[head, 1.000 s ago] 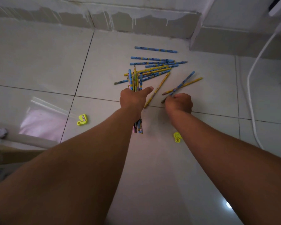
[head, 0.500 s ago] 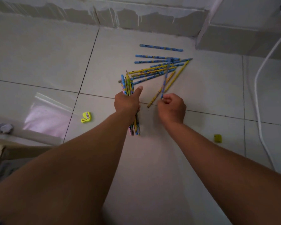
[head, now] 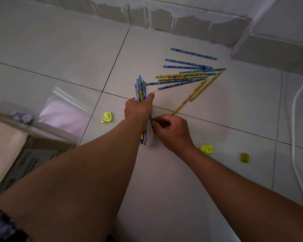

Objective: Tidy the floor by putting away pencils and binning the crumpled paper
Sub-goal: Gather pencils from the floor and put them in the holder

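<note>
My left hand [head: 138,109] grips a bundle of blue and yellow pencils [head: 140,88] that stands nearly upright over the tiled floor. My right hand [head: 171,131] is just right of the bundle's lower end, fingers curled, pinching a blue pencil [head: 151,122] against the bundle. Several loose pencils [head: 185,77] lie fanned on the floor beyond both hands, with two yellow ones [head: 198,89] slanting toward my right hand. A crumpled paper [head: 23,117] lies at the left, behind a box edge.
A clear zip bag [head: 65,110] lies on the floor at the left. Three yellow sharpeners [head: 107,117] [head: 206,149] [head: 244,157] are scattered near my hands. A cardboard box [head: 10,145] sits at the lower left. A white cable [head: 295,137] runs down the right side.
My right hand has carried a blue pencil from the pile back to the bundle in my left hand. The view shifted right, showing more of the box and a third sharpener.
</note>
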Available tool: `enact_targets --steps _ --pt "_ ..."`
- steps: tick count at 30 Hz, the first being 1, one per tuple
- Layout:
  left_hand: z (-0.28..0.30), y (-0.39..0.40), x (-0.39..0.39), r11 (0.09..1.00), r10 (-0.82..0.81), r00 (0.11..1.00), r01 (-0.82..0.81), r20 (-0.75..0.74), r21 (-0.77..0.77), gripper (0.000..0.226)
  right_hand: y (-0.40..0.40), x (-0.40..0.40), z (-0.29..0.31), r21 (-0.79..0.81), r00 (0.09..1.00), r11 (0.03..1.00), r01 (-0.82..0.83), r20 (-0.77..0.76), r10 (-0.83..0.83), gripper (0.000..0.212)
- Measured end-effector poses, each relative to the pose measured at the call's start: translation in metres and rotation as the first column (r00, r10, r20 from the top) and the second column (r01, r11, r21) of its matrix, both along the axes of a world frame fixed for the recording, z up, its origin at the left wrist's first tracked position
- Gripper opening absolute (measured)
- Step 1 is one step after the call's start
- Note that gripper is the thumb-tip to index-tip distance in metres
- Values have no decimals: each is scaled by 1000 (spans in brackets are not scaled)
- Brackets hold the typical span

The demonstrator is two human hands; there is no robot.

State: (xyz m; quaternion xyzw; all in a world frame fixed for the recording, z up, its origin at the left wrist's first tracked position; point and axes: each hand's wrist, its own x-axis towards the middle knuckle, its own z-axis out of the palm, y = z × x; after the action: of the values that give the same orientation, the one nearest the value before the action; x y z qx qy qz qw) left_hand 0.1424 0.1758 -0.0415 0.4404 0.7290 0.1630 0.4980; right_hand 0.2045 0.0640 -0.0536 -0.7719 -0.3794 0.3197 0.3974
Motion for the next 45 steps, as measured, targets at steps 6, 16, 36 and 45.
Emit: enact_targets --steps 6,16,36,45 --pt "-6 -3 -37 996 85 996 -86 -16 -24 48 -7 -12 -16 -86 861 977 -196 461 214 34" --pt "-9 -17 -75 991 130 991 -131 -35 -16 42 -3 -34 -28 -87 916 994 -71 389 99 27" --pt "-2 -4 -154 983 169 973 -155 -155 100 41 88 -93 -5 -381 759 799 -466 292 582 67" --pt "-12 11 -152 987 128 968 -103 -215 125 39 108 -96 -19 -339 694 816 -468 430 577 38"
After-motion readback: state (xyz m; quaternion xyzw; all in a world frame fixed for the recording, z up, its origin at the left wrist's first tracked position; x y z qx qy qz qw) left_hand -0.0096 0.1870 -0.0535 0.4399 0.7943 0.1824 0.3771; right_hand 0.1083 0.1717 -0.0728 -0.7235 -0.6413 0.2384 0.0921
